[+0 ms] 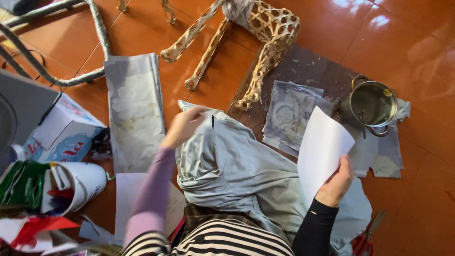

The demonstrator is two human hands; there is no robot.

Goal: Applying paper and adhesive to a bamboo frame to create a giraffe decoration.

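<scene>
My right hand (337, 182), in a black sleeve, grips the lower edge of a white sheet of paper (322, 147) and holds it upright over my lap. A grey cloth (227, 166) lies crumpled across my lap and onto the floor. My left hand (182, 125), in a purple sleeve and blurred by motion, is at the upper left edge of that cloth. Whether its fingers pinch the cloth cannot be told.
A woven cane frame with legs (275, 28) stands at the top on a dark board (303, 66). On the board lie wet paper pieces (289, 114) and a metal pot (373, 103). Flower-printed sheets (135, 109), a cardboard box (64, 130) and a white container (87, 182) lie to the left.
</scene>
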